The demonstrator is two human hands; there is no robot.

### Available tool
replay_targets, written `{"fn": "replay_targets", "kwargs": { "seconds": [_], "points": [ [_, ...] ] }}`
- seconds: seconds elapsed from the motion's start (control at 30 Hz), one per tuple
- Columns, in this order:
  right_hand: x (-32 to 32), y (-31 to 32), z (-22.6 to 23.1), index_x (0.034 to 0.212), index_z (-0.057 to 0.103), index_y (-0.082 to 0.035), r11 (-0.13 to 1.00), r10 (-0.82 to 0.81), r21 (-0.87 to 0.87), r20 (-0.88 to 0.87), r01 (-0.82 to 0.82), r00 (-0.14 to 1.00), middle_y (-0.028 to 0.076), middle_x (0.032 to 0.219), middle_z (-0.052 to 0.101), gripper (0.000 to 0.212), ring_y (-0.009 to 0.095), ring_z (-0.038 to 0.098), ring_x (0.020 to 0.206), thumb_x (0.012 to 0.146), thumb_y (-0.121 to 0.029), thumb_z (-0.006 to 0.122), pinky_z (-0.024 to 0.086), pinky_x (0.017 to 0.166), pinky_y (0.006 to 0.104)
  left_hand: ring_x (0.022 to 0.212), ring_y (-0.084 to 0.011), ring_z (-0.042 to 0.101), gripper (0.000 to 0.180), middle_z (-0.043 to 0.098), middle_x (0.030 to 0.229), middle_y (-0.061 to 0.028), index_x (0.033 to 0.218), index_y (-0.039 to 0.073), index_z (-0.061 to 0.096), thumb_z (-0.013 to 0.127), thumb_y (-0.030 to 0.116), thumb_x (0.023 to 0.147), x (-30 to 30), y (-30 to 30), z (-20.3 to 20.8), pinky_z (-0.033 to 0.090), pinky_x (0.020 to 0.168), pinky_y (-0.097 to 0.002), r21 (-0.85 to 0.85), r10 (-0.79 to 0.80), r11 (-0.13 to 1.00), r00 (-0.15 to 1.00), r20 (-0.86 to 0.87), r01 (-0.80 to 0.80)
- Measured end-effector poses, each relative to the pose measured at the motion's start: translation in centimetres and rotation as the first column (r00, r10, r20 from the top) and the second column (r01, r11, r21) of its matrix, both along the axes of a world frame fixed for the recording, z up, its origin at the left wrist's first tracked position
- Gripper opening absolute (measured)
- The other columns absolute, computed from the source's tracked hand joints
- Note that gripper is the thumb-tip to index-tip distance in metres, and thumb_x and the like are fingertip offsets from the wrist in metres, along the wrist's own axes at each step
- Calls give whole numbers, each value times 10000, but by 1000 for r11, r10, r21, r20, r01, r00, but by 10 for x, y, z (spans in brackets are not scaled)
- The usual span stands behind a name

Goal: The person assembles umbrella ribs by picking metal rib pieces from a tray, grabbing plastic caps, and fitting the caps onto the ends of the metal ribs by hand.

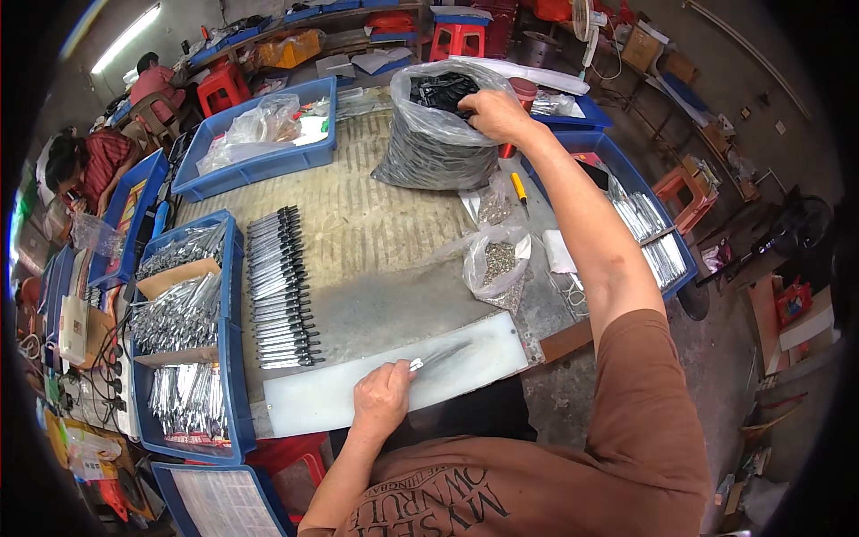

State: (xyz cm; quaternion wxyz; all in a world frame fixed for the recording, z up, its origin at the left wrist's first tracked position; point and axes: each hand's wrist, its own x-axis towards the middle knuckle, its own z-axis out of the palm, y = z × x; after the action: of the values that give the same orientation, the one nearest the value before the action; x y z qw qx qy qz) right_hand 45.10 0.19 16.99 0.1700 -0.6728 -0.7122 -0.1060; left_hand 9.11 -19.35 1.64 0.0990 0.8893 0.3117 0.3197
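My left hand (pixel 383 398) is closed near the front edge of a long white board (pixel 309 399). A small silver metal piece (pixel 415 364) sticks out from between its thumb and fingers; the rest of it is hidden in the hand. My right arm stretches far across the table. At the mouth of a large grey plastic bag (pixel 428 152), my right hand (pixel 497 116) has its fingers curled in among black pieces (pixel 440 89). The fingertips are partly hidden there, and what they pinch cannot be made out. To the left lies a row of black-and-silver rod-like parts (pixel 282 286), side by side.
A blue divided tray (pixel 238 358) of metal rods stands at the left. Beyond it is a blue tray (pixel 201 188) with plastic bags. Small bags of metal bits (pixel 497 259) and a yellow-handled screwdriver (pixel 519 187) lie right of centre. Another blue tray (pixel 682 259) sits under my right arm.
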Motion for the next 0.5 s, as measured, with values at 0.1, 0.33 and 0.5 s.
{"fn": "replay_targets", "kwargs": {
  "seconds": [0.1,0.33,0.5],
  "points": [
    [-3,6,-4,1020,639,-131,992,-51,-115,-60,44,997,126,1047,619,268,304,572,988,761,-142,571,453,837,406,530,-235,546,146,497,627,-69,845,35,534,629,91,749,0,1,-1,451,466,-336,-6,-12,1000,1000,10,12],
    [-12,-3,-5,941,649,-77,985,-79,145,-89,91,993,168,890,638,223,330,606,871,784,-220,581,464,774,418,531,-234,544,140,498,629,-65,844,41,536,626,91,749,-1,-1,0,451,470,-336,-11,-4,1000,1000,14,4],
    [-22,-31,5,918,583,2,959,202,278,-803,52,561,54,751,613,210,112,599,658,861,-200,564,443,614,228,530,-234,539,129,489,621,-66,830,46,529,623,93,755,-2,0,2,450,469,-340,-32,-7,999,999,37,9]
  ]
}}
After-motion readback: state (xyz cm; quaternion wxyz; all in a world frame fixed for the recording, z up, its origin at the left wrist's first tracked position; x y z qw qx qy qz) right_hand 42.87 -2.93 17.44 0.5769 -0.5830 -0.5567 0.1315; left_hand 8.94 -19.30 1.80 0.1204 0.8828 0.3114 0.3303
